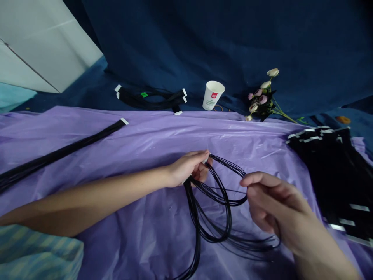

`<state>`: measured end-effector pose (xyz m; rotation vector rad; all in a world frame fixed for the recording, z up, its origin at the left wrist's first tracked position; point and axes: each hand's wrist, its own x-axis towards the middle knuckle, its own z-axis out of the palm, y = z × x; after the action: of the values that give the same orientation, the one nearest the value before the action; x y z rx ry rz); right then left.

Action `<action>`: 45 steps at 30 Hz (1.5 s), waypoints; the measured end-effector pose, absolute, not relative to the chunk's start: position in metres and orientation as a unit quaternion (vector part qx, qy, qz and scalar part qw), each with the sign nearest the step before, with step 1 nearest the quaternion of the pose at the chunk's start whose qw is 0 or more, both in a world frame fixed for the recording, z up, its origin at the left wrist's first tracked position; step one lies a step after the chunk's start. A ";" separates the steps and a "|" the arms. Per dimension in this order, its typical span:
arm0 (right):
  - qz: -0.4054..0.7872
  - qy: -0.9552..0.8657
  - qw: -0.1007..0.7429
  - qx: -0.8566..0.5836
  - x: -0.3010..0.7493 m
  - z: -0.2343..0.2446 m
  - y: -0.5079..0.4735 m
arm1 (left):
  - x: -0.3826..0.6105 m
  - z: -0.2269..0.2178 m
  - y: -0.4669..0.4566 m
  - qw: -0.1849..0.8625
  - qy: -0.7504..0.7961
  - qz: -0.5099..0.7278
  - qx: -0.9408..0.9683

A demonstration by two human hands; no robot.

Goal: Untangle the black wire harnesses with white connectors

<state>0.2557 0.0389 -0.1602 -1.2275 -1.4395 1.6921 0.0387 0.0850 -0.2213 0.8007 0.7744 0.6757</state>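
Observation:
My left hand [190, 169] is closed around the connector end of a black wire harness [198, 235]. A small white connector [206, 158] shows between its thumb and fingers. From that grip the thin wires loop out to the right and hang down over the purple sheet [140, 225]. Some loose wire ends fan out below my right hand [274, 206], close to its wrist. Thumb and index finger of this hand are pinched on the wires at the right side of the upper loop. Whatever lies inside the left palm is mostly hidden.
A black cable bundle with a white connector [124, 121] lies at left. Beyond the sheet are more black harnesses [140, 102], a paper cup [213, 95] and artificial flowers [262, 97]. A large pile of black harnesses [329, 175] covers the right side.

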 end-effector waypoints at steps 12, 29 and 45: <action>0.544 -0.544 0.489 -0.411 0.266 -0.163 0.063 | 0.039 -0.220 0.084 0.786 0.361 0.326 0.382; 0.174 -0.778 0.357 -0.486 0.245 -0.171 0.041 | 0.040 -0.221 0.084 0.782 0.369 0.329 0.380; 0.131 -0.792 0.360 -0.475 0.239 -0.177 0.042 | 0.038 -0.222 0.085 0.788 0.358 0.324 0.382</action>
<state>0.2387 0.0422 -0.1773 -1.2254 -2.0422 0.3383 0.0384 0.0847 -0.2215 0.8240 0.7703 0.6977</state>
